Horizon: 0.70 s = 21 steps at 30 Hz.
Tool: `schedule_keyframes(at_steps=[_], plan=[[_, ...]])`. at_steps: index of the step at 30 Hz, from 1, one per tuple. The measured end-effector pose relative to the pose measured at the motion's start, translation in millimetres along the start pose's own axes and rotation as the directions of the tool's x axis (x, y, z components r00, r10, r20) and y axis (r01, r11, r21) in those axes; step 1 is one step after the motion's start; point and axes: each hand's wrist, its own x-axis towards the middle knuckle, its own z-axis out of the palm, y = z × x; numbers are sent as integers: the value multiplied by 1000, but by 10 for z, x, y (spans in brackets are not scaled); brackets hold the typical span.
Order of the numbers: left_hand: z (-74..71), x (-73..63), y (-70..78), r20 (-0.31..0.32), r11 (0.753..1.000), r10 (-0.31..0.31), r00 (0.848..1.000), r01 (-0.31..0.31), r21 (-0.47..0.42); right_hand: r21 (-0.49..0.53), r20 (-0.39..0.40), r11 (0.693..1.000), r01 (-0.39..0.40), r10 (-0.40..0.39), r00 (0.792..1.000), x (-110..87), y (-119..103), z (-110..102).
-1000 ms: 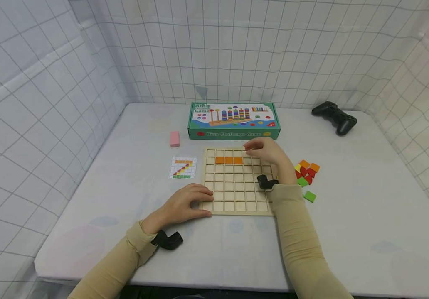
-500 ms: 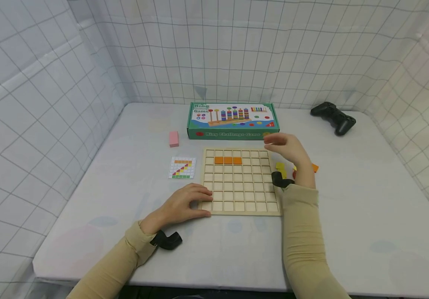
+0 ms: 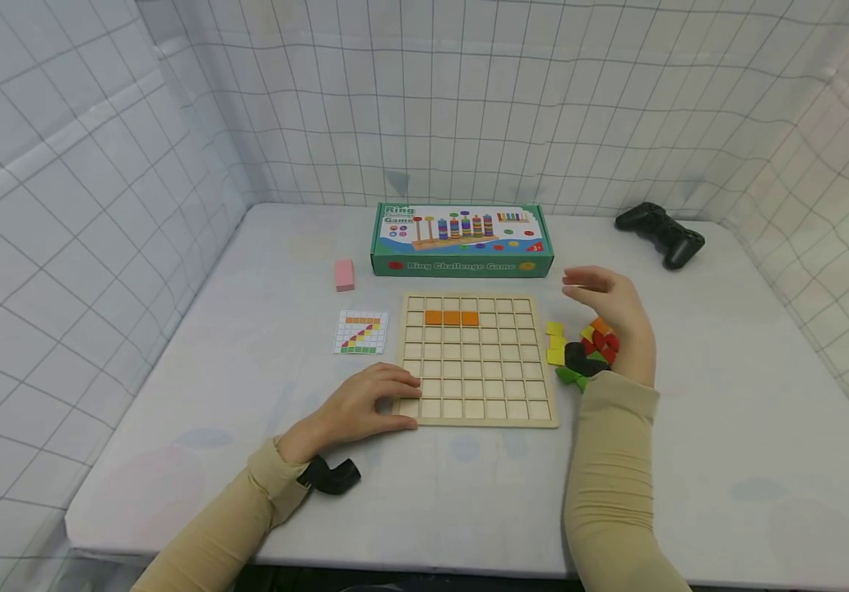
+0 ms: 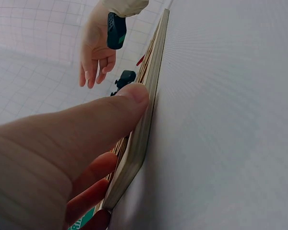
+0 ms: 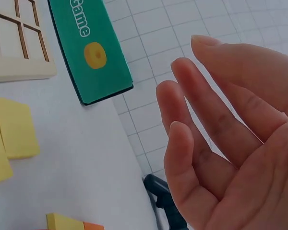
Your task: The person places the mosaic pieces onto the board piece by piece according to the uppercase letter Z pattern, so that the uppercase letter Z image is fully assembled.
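Observation:
A wooden grid board [image 3: 475, 370] lies on the table with three orange tiles [image 3: 452, 318] in a row near its far side. My left hand [image 3: 361, 403] rests at its near left corner, thumb along the front edge and fingertips over the left edge. In the left wrist view, the thumb [image 4: 120, 108] lies against the board's rim. My right hand [image 3: 615, 312] is raised over the table right of the board, fingers slightly bent, nothing in them. Below it lie yellow tiles [image 3: 555, 344] and a pile of red tiles [image 3: 604, 342], with a green tile [image 3: 569, 377] nearby.
A card [image 3: 361, 332] printed with a coloured tile pattern lies left of the board, and a pink block [image 3: 345, 275] behind it. The green Ring Challenge Game box [image 3: 462, 239] stands behind the board. A black game controller [image 3: 661, 234] is at the back right.
My right hand has moved right, from over the board's far right part to above the loose tiles, uncovering the yellow ones. My left hand and the orange row stay put.

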Motion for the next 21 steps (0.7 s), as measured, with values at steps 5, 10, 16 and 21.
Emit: schedule_keyframes(at_steps=[5,10,16,21], plan=[[0,2,-3,-1,1000,1,1000,-1,4,31,-49,997,-63,65,997,-50,46,-81],[6,1,-12,-10,1000,0,1000,0,3,16,-102,996,-84,85,991,-69,133,-137],[6,-2,-14,-7,1000,-2,1000,2,2,32,-170,993,-114,117,978,-103,201,-174],[6,-2,-15,-1,1000,-7,1000,7,-2,48,-159,992,-114,120,980,-131,237,-225]])
